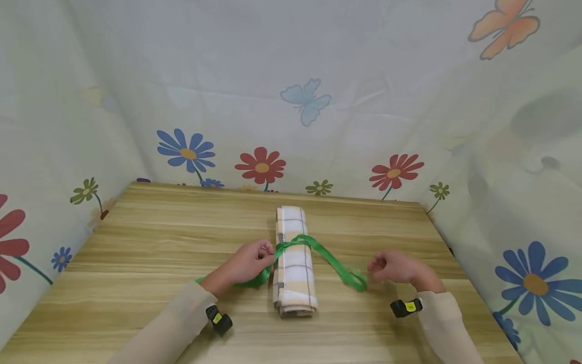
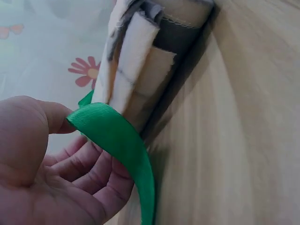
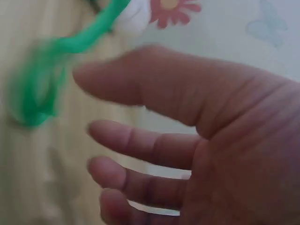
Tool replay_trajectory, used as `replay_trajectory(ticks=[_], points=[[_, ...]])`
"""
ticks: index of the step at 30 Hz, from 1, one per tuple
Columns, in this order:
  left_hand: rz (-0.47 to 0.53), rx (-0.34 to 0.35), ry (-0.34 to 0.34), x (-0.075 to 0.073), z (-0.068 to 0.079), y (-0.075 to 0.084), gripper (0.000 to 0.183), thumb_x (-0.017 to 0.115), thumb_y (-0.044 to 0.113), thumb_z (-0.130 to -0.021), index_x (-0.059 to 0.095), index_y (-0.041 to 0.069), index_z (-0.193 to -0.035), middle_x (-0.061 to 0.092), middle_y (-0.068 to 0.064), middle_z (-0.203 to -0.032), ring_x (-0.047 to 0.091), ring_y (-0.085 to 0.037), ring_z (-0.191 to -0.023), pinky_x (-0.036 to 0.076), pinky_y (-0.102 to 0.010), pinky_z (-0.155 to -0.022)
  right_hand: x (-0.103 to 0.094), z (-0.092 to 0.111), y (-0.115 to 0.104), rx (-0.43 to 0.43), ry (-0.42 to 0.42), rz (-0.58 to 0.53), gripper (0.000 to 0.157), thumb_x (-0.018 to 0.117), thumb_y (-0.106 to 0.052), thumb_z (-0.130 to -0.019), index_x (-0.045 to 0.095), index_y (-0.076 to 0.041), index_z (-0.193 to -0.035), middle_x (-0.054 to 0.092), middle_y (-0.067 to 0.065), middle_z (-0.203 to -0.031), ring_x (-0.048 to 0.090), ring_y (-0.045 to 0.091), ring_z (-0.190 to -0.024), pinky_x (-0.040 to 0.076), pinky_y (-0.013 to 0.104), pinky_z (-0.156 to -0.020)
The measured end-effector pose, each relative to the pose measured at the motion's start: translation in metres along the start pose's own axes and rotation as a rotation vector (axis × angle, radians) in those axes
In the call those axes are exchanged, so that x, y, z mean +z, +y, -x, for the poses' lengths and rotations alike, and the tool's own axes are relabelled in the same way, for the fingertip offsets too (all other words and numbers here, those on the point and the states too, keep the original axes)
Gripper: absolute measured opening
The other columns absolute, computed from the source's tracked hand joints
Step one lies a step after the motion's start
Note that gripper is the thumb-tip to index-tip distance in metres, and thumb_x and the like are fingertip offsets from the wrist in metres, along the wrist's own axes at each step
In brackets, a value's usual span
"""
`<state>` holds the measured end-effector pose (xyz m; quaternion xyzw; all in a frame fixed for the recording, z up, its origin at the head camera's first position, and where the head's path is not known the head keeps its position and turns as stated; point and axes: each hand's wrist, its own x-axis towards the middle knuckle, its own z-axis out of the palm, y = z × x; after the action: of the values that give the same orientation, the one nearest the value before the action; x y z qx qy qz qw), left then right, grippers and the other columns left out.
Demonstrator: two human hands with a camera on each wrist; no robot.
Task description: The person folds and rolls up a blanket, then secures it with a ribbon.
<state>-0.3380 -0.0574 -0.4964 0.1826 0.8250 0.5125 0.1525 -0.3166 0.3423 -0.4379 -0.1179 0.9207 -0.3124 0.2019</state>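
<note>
A checked cloth (image 1: 297, 278), folded into a long thick bundle, lies lengthwise on the wooden table. Green ribbon (image 1: 328, 257) wraps round its middle and trails off both sides. At the cloth's left side, my left hand (image 1: 249, 263) pinches the ribbon (image 2: 115, 136) between thumb and fingers; the band drapes over the fingers in the left wrist view. My right hand (image 1: 395, 268) hovers to the right of the cloth, holding nothing, its thumb and fingers apart in the right wrist view. Just beyond its thumb is the looped, blurred ribbon end (image 3: 35, 93).
The wooden table (image 1: 182, 222) reaches back to a pale curtain (image 1: 227, 65) printed with flowers and butterflies, which also hangs on both sides. Each sleeve carries a small black wrist camera, the left one (image 1: 219, 319) and the right one (image 1: 406, 307).
</note>
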Motion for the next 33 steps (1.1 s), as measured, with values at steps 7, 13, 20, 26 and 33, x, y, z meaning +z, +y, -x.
replay_trajectory(ticks=[7, 13, 20, 26, 33], points=[[-0.042, -0.081, 0.013, 0.0, -0.007, 0.003, 0.023, 0.065, 0.031, -0.102, 0.061, 0.01, -0.111, 0.067, -0.002, -0.077, 0.057, -0.014, -0.063, 0.047, -0.029, -0.059, 0.012, -0.053, -0.049, -0.119, 0.147, -0.21, 0.035, 0.064, -0.041, -0.101, 0.069, -0.015, -0.124, 0.066, 0.014, -0.122, 0.061, 0.036, -0.112, 0.054, 0.053, -0.095], [0.011, -0.089, -0.002, 0.003, -0.013, 0.007, 0.016, 0.063, 0.022, -0.103, 0.065, 0.007, -0.102, 0.07, -0.006, -0.084, 0.064, -0.017, -0.069, 0.053, -0.029, -0.061, 0.045, -0.1, -0.076, -0.179, 0.177, -0.207, 0.029, 0.07, -0.034, -0.098, 0.072, -0.012, -0.118, 0.071, 0.009, -0.111, 0.066, 0.026, -0.101, 0.057, 0.039, -0.085], [0.157, -0.102, -0.012, 0.005, -0.013, 0.013, 0.014, 0.056, 0.015, -0.107, 0.061, 0.002, -0.106, 0.067, -0.012, -0.079, 0.061, -0.017, -0.062, 0.054, -0.03, -0.057, 0.047, -0.103, -0.082, -0.214, 0.157, -0.129, 0.016, 0.069, -0.021, -0.099, 0.071, -0.005, -0.096, 0.07, 0.011, -0.089, 0.06, 0.018, -0.078, 0.051, 0.03, -0.069], [0.058, -0.061, 0.045, 0.002, -0.013, 0.016, 0.013, 0.057, 0.017, -0.106, 0.065, 0.006, -0.104, 0.058, -0.006, -0.069, 0.047, -0.013, -0.058, 0.04, -0.024, -0.053, 0.039, -0.091, -0.069, -0.189, 0.007, -0.245, 0.027, 0.058, -0.021, -0.106, 0.068, 0.004, -0.104, 0.055, 0.005, -0.067, 0.051, 0.019, -0.058, 0.048, 0.031, -0.062], [-0.089, -0.071, 0.122, -0.004, -0.013, 0.012, 0.025, 0.065, 0.026, -0.102, 0.067, 0.006, -0.088, 0.056, -0.002, -0.074, 0.048, -0.015, -0.067, 0.041, -0.029, -0.06, 0.038, -0.083, -0.056, -0.171, 0.04, -0.151, 0.039, 0.062, -0.035, -0.103, 0.068, 0.002, -0.093, 0.04, -0.002, -0.06, 0.036, 0.015, -0.054, 0.036, 0.029, -0.058]])
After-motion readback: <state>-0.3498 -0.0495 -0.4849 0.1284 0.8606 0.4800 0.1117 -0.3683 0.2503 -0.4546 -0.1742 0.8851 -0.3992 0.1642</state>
